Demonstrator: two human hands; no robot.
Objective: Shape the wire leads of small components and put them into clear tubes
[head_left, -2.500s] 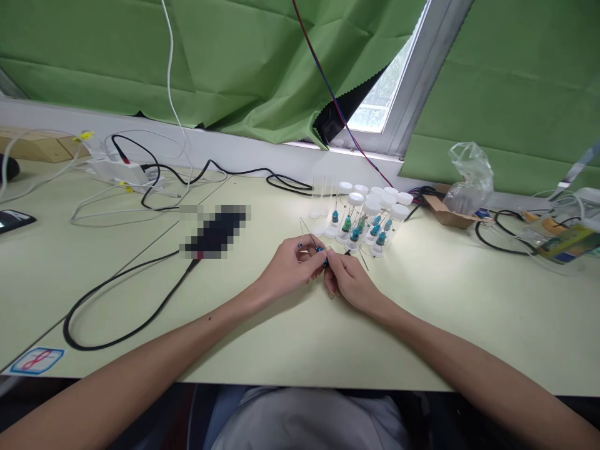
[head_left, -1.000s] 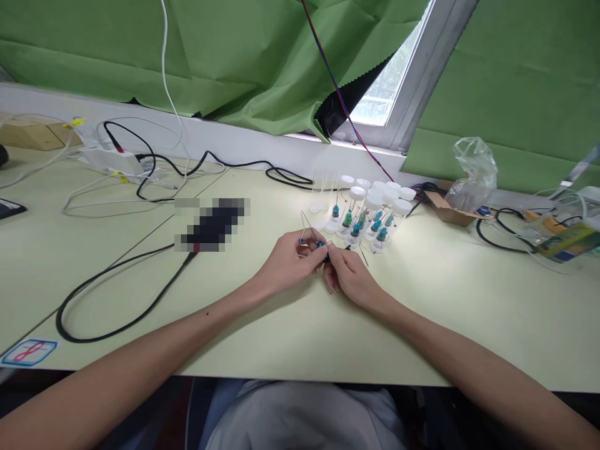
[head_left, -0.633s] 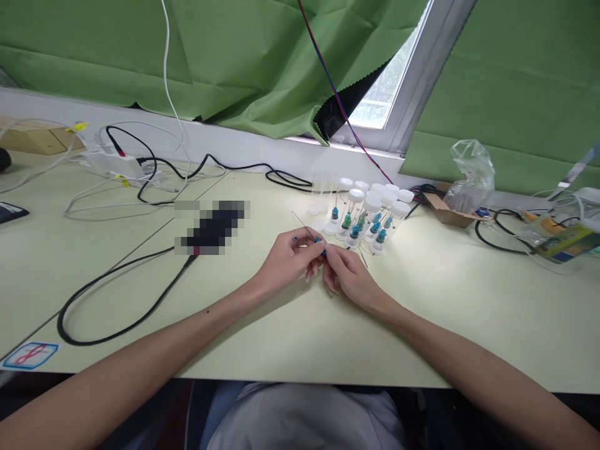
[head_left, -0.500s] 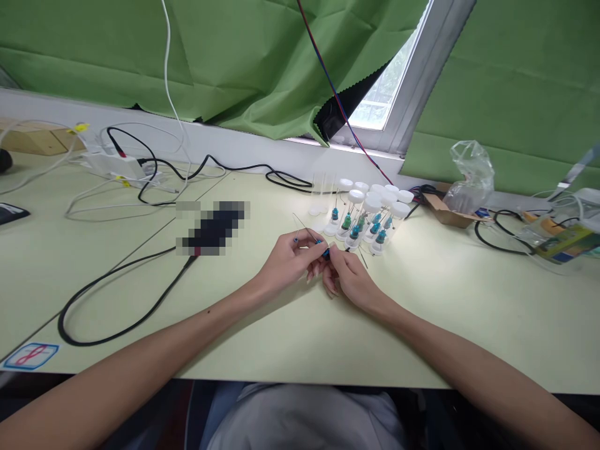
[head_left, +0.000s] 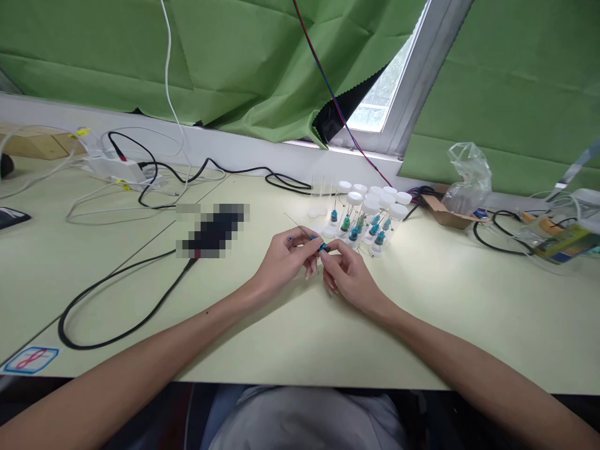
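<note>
Green cloth hangs across the window behind a pale green worktop (head_left: 290, 337) that stretches before me; my two bare forearms reach in from its near edge and meet around its middle; my left hand (head_left: 285, 264) has thumb and forefinger pressed together on a small blue part with thin wire leads (head_left: 313, 238), the leads running up and to the left past my knuckles, one ending in a tiny blue bead; my right hand (head_left: 347, 277) pinches the other end of the same part, its fingertips (head_left: 328, 249) touching those of my left, the remaining fingers curled under; just beyond my hands, toward the far edge, stands a cluster of clear vials with white caps (head_left: 370, 215), each holding a blue or green part; a black cable (head_left: 119, 290) loops across the left half of the worktop toward a blurred dark block (head_left: 212, 231); white cables and a power strip (head_left: 119, 170) lie at the far left corner; a cardboard tray with a crumpled plastic bag (head_left: 466, 181) sits near the far right edge.
</note>
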